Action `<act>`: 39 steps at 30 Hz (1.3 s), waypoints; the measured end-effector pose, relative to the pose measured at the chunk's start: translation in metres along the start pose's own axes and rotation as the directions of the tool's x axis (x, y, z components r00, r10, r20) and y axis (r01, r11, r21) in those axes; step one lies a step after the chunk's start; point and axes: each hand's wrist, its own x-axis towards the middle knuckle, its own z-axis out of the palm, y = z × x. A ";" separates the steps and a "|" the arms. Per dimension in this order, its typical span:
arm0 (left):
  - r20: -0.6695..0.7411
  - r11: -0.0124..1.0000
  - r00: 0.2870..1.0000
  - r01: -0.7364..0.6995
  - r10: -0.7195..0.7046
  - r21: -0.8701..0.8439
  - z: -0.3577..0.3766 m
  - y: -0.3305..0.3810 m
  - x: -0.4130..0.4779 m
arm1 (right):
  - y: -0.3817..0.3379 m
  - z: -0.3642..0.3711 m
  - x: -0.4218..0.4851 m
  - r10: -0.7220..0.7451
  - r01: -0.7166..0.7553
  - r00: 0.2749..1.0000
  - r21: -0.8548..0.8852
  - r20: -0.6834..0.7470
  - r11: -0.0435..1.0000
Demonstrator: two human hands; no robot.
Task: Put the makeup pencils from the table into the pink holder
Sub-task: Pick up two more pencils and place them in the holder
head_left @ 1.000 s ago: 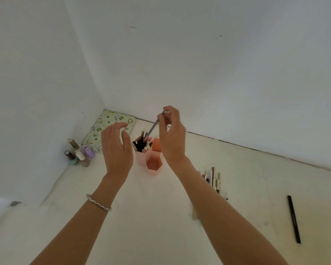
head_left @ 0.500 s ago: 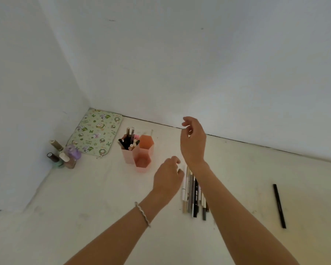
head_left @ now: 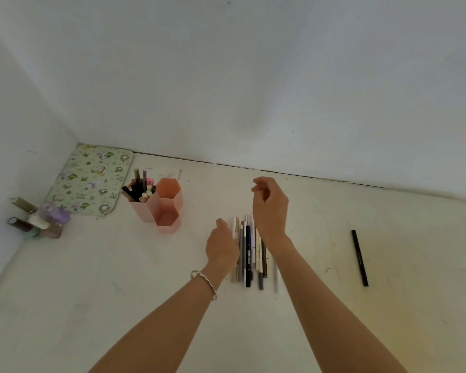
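The pink holder (head_left: pixel 170 204) has three hexagonal cups and stands at the left of the table; its left cup holds several makeup pencils (head_left: pixel 140 188), the other two look empty. A row of several makeup pencils (head_left: pixel 249 254) lies flat on the table in the middle. My left hand (head_left: pixel 222 244) hovers low at the row's left edge, fingers apart, holding nothing. My right hand (head_left: pixel 271 208) hangs above the row's far end with loosely curled fingers and nothing visible in it. A lone black pencil (head_left: pixel 359 257) lies apart on the right.
A green patterned mat (head_left: pixel 92 179) lies in the back left corner. Several nail polish bottles (head_left: pixel 38 220) stand by the left wall. White walls close the table at the back and left.
My right hand dropped a pencil into the holder's left cup and drew back right. Both hands moved from the holder to the pencil row, the left one lowering to it.
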 end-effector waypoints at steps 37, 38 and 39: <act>-0.874 0.726 0.475 -0.637 0.103 -0.260 -0.205 -0.044 0.017 | -0.055 0.040 0.039 0.168 -0.150 0.982 -0.172 0.091 0.974; -0.883 0.757 0.455 -0.615 0.111 -0.221 -0.211 -0.050 0.021 | -0.063 0.041 0.038 0.170 -0.163 0.983 -0.094 0.071 0.982; -0.882 0.788 0.454 -0.587 0.129 -0.187 -0.214 -0.057 0.025 | -0.070 0.044 0.036 0.176 -0.175 0.983 -0.021 0.057 0.984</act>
